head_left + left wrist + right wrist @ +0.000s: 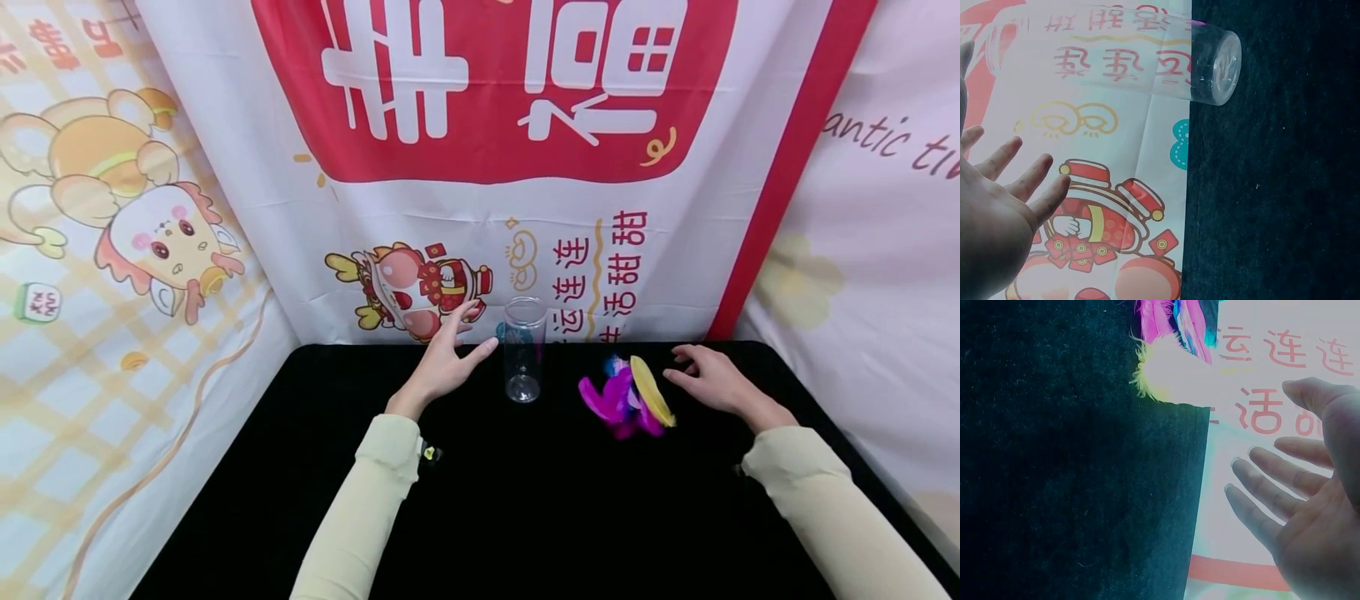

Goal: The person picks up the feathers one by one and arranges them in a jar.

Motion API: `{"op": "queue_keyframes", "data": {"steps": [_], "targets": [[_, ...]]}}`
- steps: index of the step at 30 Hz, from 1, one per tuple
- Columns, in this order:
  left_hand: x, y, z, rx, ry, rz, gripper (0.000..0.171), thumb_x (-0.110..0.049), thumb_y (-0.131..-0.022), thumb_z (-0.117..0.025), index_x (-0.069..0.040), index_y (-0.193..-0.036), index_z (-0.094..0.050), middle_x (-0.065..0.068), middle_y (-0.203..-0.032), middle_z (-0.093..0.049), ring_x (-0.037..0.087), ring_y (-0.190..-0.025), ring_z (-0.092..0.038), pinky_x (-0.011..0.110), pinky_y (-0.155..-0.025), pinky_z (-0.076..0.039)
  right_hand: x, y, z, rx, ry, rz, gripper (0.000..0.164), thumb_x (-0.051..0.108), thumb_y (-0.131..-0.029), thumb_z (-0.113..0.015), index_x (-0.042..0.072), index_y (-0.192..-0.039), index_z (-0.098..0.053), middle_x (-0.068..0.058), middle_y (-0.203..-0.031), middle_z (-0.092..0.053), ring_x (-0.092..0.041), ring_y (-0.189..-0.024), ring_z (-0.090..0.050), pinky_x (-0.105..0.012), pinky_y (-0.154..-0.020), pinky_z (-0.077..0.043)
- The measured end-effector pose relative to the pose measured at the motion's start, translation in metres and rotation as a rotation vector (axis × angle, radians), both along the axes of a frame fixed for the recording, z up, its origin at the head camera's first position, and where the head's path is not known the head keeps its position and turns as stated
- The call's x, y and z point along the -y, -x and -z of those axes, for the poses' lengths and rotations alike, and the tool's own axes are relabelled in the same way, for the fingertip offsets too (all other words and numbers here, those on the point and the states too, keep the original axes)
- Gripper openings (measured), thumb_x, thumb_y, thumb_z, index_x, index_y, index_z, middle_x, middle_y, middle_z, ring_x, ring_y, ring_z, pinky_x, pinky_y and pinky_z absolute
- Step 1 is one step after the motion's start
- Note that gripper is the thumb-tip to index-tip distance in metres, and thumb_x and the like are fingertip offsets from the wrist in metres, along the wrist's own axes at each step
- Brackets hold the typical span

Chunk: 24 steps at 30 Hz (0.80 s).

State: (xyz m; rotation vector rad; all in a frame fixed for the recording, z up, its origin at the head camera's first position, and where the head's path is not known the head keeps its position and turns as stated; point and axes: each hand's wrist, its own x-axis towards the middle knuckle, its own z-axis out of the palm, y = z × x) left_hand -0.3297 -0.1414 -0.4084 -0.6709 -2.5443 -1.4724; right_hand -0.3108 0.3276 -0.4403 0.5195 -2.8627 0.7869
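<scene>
1. Left hand [444, 362], empty, fingers apart beside a clear cup [523, 358], seemingly spread to suit its width.
2. Right hand [712, 379], empty and loose, near bright feathers [617, 398] right of the cup.
3. Cup upright toward the black table's [525, 517] far edge, mouth up, long axis vertical.

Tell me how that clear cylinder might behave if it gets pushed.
The clear cylinder, standing tall and narrow, would probably tip if pushed near the top. Its smooth, glossy wall may feel slippery. Once over, its round sides would likely let it roll across the black table.
</scene>
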Motion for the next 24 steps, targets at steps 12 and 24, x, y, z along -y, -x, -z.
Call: {"op": "queue_keyframes", "data": {"steps": [12, 24], "targets": [[-0.002, 0.0, 0.004, 0.015, -0.024, 0.004, 0.076, -0.05, -0.098, -0.067, -0.031, -0.16, -0.028, -0.004, -0.156, -0.042, 0.025, -0.141, -0.043, 0.053, -0.112, -0.042, 0.004, 0.004, 0.008, 0.047, -0.014, -0.002, 0.051, 0.029, -0.1, -0.066, -0.012, -0.13, -0.058, -0.028, -0.115, -0.068, -0.031, -0.093, -0.068, -0.055, -0.086, -0.054], [-0.005, -0.001, 0.001, 0.002, -0.033, 0.003, 0.073, -0.048, -0.098, -0.067, -0.045, -0.158, -0.024, -0.005, -0.156, -0.042, 0.021, -0.144, -0.04, 0.054, -0.111, -0.042, 0.013, 0.007, 0.011, 0.023, 0.006, -0.013, 0.046, 0.023, -0.099, -0.067, -0.012, -0.128, -0.059, -0.029, -0.113, -0.068, -0.033, -0.092, -0.068, -0.053, -0.083, -0.054]]}}
